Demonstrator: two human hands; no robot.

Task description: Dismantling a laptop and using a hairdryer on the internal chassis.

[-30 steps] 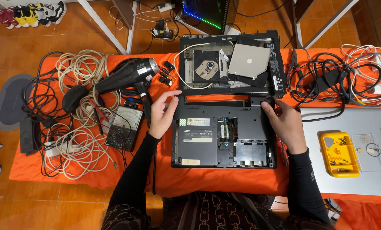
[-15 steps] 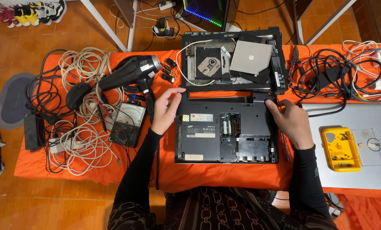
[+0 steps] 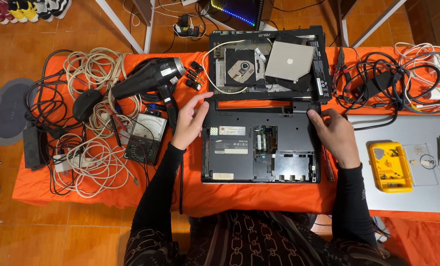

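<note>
A dark laptop base (image 3: 260, 140) lies bottom-up on the orange tablecloth (image 3: 239, 197), with its memory and drive bays uncovered. My left hand (image 3: 191, 119) rests against the base's far left corner, fingers spread and curled at the edge. My right hand (image 3: 334, 133) holds the far right corner, fingers at the hinge area. Behind the base sits a second stripped laptop shell (image 3: 269, 61) that carries an optical drive (image 3: 241, 66) and a silver drive case (image 3: 289, 60).
A black hair dryer (image 3: 148, 79), an analog multimeter (image 3: 146, 135) and tangled white and black cables (image 3: 89, 148) fill the left side. More cables and adapters (image 3: 392, 81) lie at the far right. A closed silver laptop (image 3: 407, 162) carries a yellow parts tray (image 3: 390, 166).
Both hands shifted slightly along the base's far corners; the left hand's fingers opened wider. The view drifted a little.
</note>
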